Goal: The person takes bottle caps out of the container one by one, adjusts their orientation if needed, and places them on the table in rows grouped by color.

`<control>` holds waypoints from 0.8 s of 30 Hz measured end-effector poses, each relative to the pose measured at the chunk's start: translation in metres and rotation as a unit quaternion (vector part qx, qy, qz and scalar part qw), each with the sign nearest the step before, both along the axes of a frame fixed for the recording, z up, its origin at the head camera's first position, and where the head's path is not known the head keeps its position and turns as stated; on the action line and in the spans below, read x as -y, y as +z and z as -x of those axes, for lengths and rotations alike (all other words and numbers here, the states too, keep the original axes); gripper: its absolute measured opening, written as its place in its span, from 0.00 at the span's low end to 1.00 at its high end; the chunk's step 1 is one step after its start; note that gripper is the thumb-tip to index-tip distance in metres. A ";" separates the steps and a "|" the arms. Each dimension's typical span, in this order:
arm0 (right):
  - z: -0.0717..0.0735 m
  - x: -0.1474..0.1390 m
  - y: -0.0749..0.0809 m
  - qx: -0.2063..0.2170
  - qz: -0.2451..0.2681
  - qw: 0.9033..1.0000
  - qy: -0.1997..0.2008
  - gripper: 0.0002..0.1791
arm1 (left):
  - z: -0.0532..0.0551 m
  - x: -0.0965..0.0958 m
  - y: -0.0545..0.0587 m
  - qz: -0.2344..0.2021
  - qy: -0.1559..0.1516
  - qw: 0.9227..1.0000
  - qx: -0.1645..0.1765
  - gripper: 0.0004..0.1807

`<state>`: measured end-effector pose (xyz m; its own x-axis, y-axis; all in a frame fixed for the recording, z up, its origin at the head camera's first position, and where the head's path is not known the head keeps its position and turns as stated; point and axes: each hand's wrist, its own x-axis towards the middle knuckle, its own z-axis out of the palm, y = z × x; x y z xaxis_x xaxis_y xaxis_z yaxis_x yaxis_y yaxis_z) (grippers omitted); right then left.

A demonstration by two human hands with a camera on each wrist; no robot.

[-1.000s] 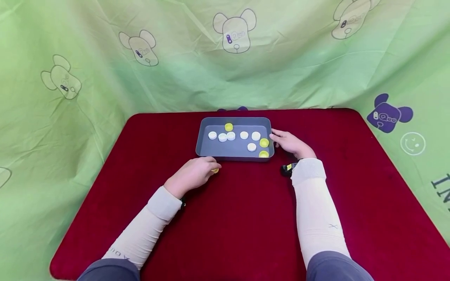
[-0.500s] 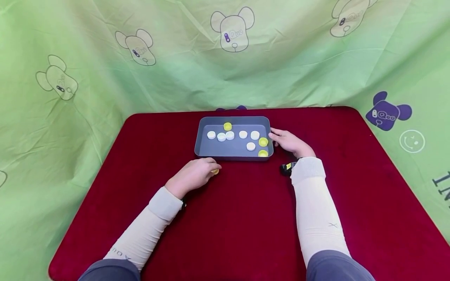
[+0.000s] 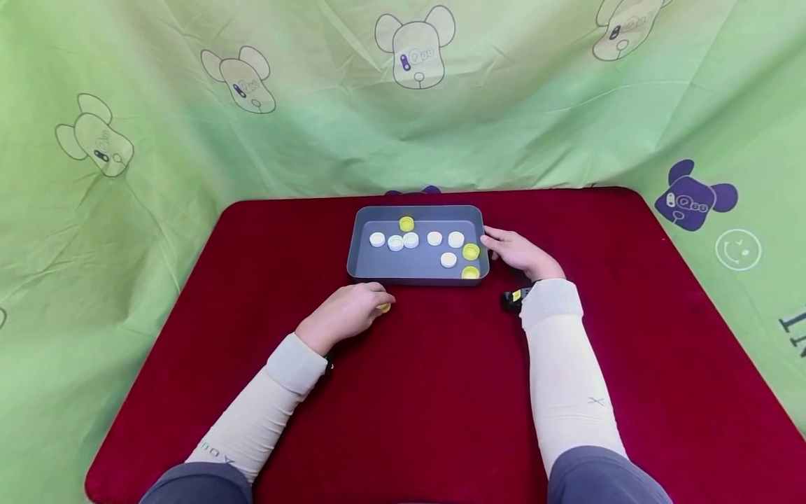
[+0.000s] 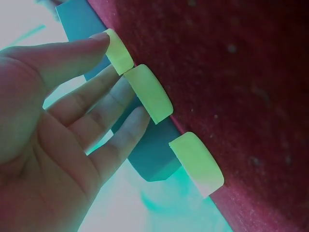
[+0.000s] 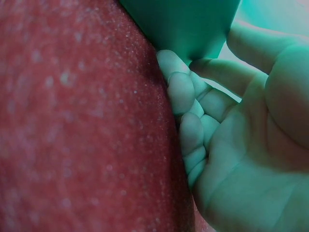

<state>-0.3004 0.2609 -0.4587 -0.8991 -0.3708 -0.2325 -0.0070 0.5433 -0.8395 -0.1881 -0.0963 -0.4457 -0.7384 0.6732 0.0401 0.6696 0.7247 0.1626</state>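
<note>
My left hand (image 3: 343,315) is low over the table in front of the grey tray (image 3: 397,266), its thumb and forefinger pinching a yellow bottle cap (image 4: 119,52). Two more yellow caps, a middle one (image 4: 150,94) and a farther one (image 4: 198,162), stand in a loose row in the left wrist view; the head view hides them behind the hand. The other fingers reach toward the middle cap. At the tray's right side, my right hand (image 3: 519,255) grips the wall with thumb and forefinger, the remaining fingers curled by the cloth.
Inside the tray lie several white caps (image 3: 434,239) and three yellow caps (image 3: 471,252), mostly toward the right half. Dark red cloth (image 3: 441,392) covers the table. A green printed curtain (image 3: 327,126) hangs around its back and sides.
Both hands keep their places at the cap and the tray. Only the head view has shifted slightly, moving the scene a little upward.
</note>
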 end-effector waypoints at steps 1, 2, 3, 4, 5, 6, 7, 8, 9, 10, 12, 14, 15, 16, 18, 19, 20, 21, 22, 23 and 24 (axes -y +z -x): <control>0.000 0.000 0.000 -0.002 0.000 1.000 0.000 0.34 | 0.000 0.000 0.000 0.001 0.000 1.000 0.001 0.13; 0.000 0.000 0.000 -0.003 0.001 1.000 -0.001 0.33 | 0.000 0.000 0.000 0.001 0.001 1.000 0.001 0.13; 0.000 0.000 0.000 -0.004 0.002 1.000 0.000 0.33 | 0.000 0.000 0.000 0.002 0.001 1.000 0.001 0.13; 0.000 0.001 0.000 -0.005 0.002 1.000 -0.001 0.33 | 0.000 0.000 0.000 0.002 0.000 1.000 0.001 0.13; 0.000 0.001 -0.001 -0.005 0.003 1.000 -0.002 0.33 | 0.000 0.000 0.000 0.001 0.000 1.000 0.001 0.13; 0.000 0.000 -0.001 -0.004 0.002 1.000 -0.003 0.33 | 0.000 0.000 0.000 0.001 0.000 1.000 0.002 0.13; 0.000 0.000 -0.001 -0.004 0.002 1.000 -0.003 0.33 | 0.000 0.000 -0.001 0.000 0.000 1.000 0.003 0.13; 0.000 0.000 -0.001 -0.004 0.002 1.000 -0.003 0.33 | 0.000 0.000 -0.001 -0.001 0.000 1.000 0.004 0.13; 0.000 0.000 -0.001 -0.003 0.001 1.000 -0.002 0.34 | 0.000 0.000 -0.001 -0.002 -0.001 1.000 0.004 0.13; 0.000 0.000 -0.002 -0.003 0.001 1.000 -0.002 0.34 | 0.000 0.000 -0.001 -0.002 -0.002 1.000 0.004 0.13; 0.001 0.000 -0.002 -0.004 -0.002 1.000 -0.001 0.34 | 0.000 0.000 -0.001 -0.001 -0.005 1.000 0.000 0.13; 0.001 0.000 -0.002 -0.005 -0.003 1.000 -0.001 0.34 | 0.001 0.000 -0.001 -0.001 -0.008 1.000 -0.004 0.12; 0.002 0.000 -0.002 -0.006 -0.004 1.000 -0.001 0.34 | 0.001 0.000 -0.001 -0.001 -0.009 1.000 -0.006 0.12; 0.002 0.000 -0.002 -0.006 -0.005 1.000 -0.001 0.34 | 0.001 0.000 -0.001 -0.002 -0.010 1.000 -0.007 0.12; 0.002 0.000 -0.001 -0.004 -0.006 1.000 -0.002 0.33 | 0.001 0.000 -0.001 -0.003 -0.012 1.000 -0.009 0.12; 0.001 0.000 0.000 -0.003 -0.006 1.000 -0.002 0.33 | 0.001 0.000 -0.002 -0.002 -0.011 1.000 -0.009 0.12; 0.001 0.000 0.001 0.000 -0.005 1.000 -0.002 0.33 | 0.001 0.000 -0.002 -0.001 -0.011 1.000 -0.008 0.12; -0.001 0.001 0.004 0.002 -0.003 1.000 -0.002 0.33 | 0.001 0.000 -0.002 0.000 -0.010 1.000 -0.007 0.12; -0.002 0.002 0.007 0.005 0.000 1.000 -0.001 0.32 | 0.001 0.000 -0.002 0.002 -0.010 1.000 -0.006 0.12; -0.005 0.003 0.011 0.006 0.001 1.000 0.001 0.32 | 0.001 0.000 -0.002 0.003 -0.009 1.000 -0.006 0.12; -0.008 0.005 0.015 0.007 0.003 1.000 0.003 0.32 | 0.000 0.001 -0.002 0.003 -0.009 1.000 -0.007 0.12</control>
<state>-0.2923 0.2562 -0.4432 -0.8941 -0.3769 -0.2419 0.0013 0.5380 -0.8430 -0.1885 -0.0968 -0.4477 -0.7255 0.6867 0.0458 0.6847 0.7133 0.1496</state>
